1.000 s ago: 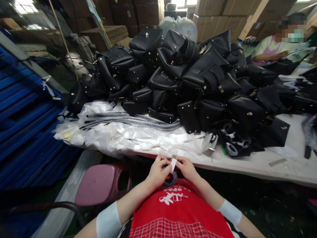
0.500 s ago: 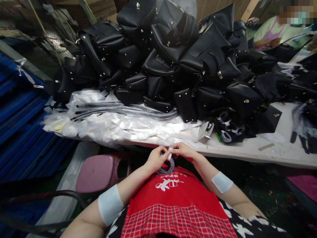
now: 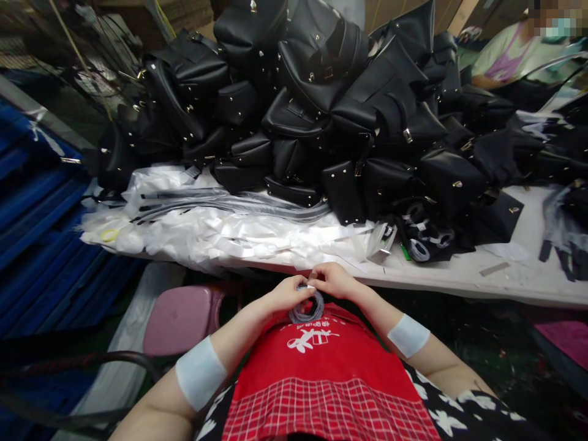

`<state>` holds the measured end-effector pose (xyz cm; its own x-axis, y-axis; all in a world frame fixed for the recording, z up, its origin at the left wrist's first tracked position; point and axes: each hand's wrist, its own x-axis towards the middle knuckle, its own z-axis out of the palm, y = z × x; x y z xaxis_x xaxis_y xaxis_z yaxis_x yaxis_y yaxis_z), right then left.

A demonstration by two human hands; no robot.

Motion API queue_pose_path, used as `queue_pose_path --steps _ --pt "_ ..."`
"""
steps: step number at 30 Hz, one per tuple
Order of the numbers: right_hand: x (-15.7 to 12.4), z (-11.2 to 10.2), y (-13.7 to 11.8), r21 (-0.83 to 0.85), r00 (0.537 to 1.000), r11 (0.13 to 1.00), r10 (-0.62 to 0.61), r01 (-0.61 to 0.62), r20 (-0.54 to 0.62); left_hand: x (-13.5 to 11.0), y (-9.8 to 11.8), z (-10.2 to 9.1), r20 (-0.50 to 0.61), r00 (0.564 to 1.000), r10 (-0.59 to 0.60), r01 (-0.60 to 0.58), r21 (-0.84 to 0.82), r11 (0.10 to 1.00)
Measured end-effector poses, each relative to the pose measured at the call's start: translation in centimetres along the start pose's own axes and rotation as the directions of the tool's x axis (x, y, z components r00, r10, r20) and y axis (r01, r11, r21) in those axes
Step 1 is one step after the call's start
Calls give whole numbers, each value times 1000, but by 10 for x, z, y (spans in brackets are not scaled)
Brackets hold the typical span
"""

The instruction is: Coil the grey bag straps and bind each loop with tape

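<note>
In front of the red apron (image 3: 340, 358), my left hand (image 3: 290, 293) is closed around the top of a grey coil (image 3: 316, 311), whose strands look like thin strap or cord. The thumb lies over the coil's upper edge. Beside it, my right hand (image 3: 333, 280) has its fingers pinched together at a small white label (image 3: 311, 286) on top of the coil. Much of the label is hidden by fingers. Both hands touch at the table's near edge.
Black handbags (image 3: 316, 67) are heaped across the white table (image 3: 413, 283). White plastic sleeves (image 3: 220, 236) and long wrapped straps (image 3: 239, 205) lie before them, with more coils (image 3: 419, 250) to the right. A pink stool (image 3: 179, 321) stands lower left; a co-worker (image 3: 509, 55) sits far right.
The white label has gone from sticking up between my fingers to lying mostly under them at the coil. My right hand has shifted slightly left, and the coil's ring shows more.
</note>
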<state>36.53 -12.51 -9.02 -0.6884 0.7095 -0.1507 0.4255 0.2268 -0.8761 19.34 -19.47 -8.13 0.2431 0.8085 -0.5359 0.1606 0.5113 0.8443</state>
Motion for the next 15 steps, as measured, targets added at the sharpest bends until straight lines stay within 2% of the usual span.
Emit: queue_pose_path --steps 3,6,9,11,13,15 --pt "-6 -12 -22 -244 995 965 -90 95 35 0 6 -1 -2 1000 24 -24 -126 992" --pt "-16 -19 -42 -363 983 913 -170 185 75 5 16 -3 -52 997 52 -65 -304 951" --pt "-28 -11 -52 -410 968 889 -246 205 -50 11 27 -7 -137 988 76 -135 -499 856" --pt "-33 -2 -53 -399 946 894 -285 205 -153 14 34 -9 -193 976 100 -189 -524 830" --pt "-36 4 -50 -364 913 906 -320 217 -252 16 39 -8 -167 979 115 -184 -495 849" --pt "-37 4 -43 -316 862 921 -341 227 -376 17 44 -7 -118 988 102 -146 -467 872"
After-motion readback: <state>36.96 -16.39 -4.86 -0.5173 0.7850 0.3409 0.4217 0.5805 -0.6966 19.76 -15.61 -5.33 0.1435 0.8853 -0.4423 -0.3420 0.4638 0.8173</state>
